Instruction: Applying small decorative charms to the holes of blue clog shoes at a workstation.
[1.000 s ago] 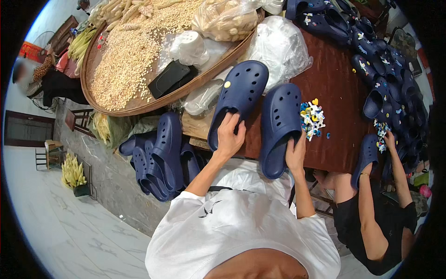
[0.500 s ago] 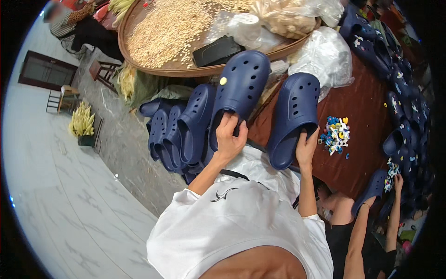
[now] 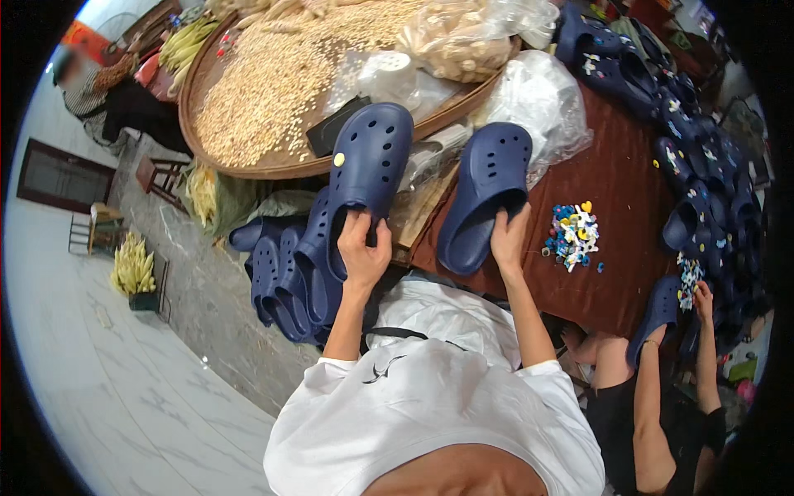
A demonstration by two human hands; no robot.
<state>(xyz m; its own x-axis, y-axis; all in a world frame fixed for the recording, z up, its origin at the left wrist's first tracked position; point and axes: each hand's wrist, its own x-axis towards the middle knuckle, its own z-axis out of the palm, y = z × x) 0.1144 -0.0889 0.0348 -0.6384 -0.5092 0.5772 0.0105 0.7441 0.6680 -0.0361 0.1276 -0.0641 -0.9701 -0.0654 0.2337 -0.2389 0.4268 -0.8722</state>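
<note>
Both navy clogs (image 3: pixel 374 159) have shifted left, gripped by fingers (image 3: pixel 356 230).

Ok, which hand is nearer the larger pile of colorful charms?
Right. The right hand, holding a plain clog, is left of the pile; the left hand, holding the yellow-dotted clog, is farther left.

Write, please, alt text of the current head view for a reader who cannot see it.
A person's left hand holds a dark-blue clog with a yellow charm, the right hand a plain clog. Small colourful charms lie on the brown table at right; beyond, a round tray holds corn kernels.
</note>
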